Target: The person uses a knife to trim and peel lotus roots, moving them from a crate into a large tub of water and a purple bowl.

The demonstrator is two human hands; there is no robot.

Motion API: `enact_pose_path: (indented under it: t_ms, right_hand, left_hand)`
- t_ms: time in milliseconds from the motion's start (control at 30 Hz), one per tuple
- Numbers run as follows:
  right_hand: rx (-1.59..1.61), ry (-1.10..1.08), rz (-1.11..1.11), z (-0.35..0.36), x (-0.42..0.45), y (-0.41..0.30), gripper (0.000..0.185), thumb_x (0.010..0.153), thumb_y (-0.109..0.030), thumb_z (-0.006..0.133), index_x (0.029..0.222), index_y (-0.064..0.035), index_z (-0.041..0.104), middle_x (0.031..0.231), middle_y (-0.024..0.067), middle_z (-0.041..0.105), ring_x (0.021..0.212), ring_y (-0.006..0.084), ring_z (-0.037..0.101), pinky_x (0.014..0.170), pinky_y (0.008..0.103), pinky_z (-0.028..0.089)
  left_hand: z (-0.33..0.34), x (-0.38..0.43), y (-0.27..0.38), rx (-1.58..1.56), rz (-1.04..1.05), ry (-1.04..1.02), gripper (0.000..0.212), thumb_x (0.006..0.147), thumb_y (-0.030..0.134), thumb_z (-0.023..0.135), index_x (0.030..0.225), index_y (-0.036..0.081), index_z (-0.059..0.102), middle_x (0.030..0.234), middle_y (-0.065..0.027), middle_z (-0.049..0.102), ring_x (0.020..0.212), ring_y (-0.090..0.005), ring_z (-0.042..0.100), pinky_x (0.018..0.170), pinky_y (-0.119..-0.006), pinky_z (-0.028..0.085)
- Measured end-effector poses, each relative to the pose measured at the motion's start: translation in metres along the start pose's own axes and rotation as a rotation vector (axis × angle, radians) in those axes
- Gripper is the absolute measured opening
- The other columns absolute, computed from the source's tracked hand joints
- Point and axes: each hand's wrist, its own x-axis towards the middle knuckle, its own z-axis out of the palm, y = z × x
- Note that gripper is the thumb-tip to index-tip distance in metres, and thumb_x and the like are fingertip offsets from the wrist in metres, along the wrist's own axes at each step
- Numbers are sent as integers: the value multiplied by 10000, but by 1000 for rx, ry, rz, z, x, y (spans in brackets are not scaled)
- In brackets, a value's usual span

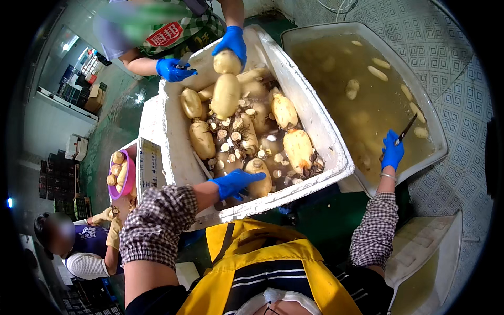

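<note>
My left hand (pixel 238 183), in a blue glove, reaches into a white foam box (pixel 232 214). Its fingers are spread, and the fingertips overlap the near lotus root (pixel 260 184); no firm grip shows. Gripped in my right hand (pixel 392 150), also blue-gloved, is a knife (pixel 407 129) with a dark blade pointing up and right above the murky tub. The box contains murky water, cut root ends (pixel 236 136) and several lotus roots, among them a linked pair (pixel 296 147) along the right wall.
Opposite, a co-worker's blue-gloved hand (pixel 233 41) holds a lotus root (pixel 225 94) over the box; their other hand (pixel 173 70) is beside it. Pale pieces float in the white tub (pixel 441 138) at right. Another person (pixel 88 244) works by a purple basin (pixel 128 177) at left.
</note>
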Motion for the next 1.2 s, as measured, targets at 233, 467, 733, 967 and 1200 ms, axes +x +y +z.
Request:
enact_pose_path:
  t_ms: [233, 467, 733, 967, 1200]
  right_hand:
    - [125, -411, -513, 70, -119, -216, 285, 877, -146, 612, 1146, -55, 608, 1067, 49, 664, 920, 147, 638, 565, 210, 441]
    - [-9, -967, -671, 103, -182, -224, 225, 846, -81, 642, 1069, -58, 652, 921, 96, 680, 788, 119, 625, 698, 245, 502]
    - [-644, -1561, -601, 177, -205, -185, 249, 843, -310, 625, 932, -79, 649, 883, 135, 666, 768, 288, 649, 699, 364, 514]
    - [-878, -1535, -776, 189, -220, -187, 293, 857, -325, 610, 834, -33, 607, 688, 116, 640, 637, 233, 658, 637, 349, 510]
    - [-931, -1511, -642, 181, -230, -188, 296, 843, -326, 583, 810, -34, 620, 649, 127, 641, 663, 294, 642, 664, 396, 509]
  left_hand:
    - [27, 40, -5, -116, 150, 198, 694, 721, 464, 751, 1181, -16, 551, 1038, -168, 623, 878, -257, 633, 727, -393, 537]
    - [-60, -29, 6, -550, 127, -85, 603, 728, 533, 679, 1156, 138, 523, 974, -52, 603, 803, -171, 600, 641, -350, 502]
    - [-63, -89, -33, -1054, 400, -318, 721, 802, 344, 669, 1377, 68, 333, 1293, -201, 460, 1131, -356, 507, 931, -509, 461]
    - [-50, -88, -45, -773, 711, -335, 735, 742, 218, 719, 1350, 8, 364, 1196, -157, 548, 1042, -260, 591, 877, -377, 511]
    - [-42, -101, -40, -717, 768, -224, 875, 643, 214, 796, 1369, 31, 343, 1226, -130, 529, 1082, -235, 562, 920, -345, 474]
